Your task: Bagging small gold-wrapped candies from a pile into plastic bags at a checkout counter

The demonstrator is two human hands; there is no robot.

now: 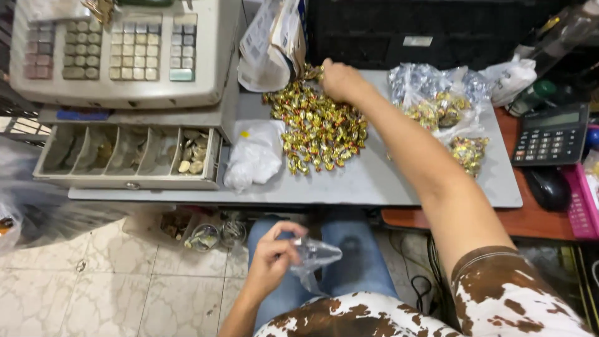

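At the upper middle of the frame the right hand (340, 80) rests on the far edge of a heap of sweets (318, 128), small twisted pieces in crinkled gold foil with red and green flecks. Its fingers are curled down into the pile; whether the grip is closed on any piece cannot be told. The heap lies loose and flat on the smooth grey bench (374, 181).

At the lower middle the left hand (274, 256) is over the lap, its grip pinched together on a small clear bag (315, 256), thin, limp and creased.

Left of the heap sits a soft white bag (254, 156), knotted and lumpy. Right of it are shiny clear bags (437, 93) part filled with the same sweets, and a smaller packed one (468, 151) just below.

The upper left holds a beige till (125, 50) with square keys; its open drawer (128, 153) has curved coin wells, the right one holding coins. A folded paper packet (271, 43) leans beside the till. At the right edge stand a black calculator (552, 134), a rounded black mouse (549, 187) and a pink slotted basket (583, 200). The floor (93, 274) is pale marbled tile.
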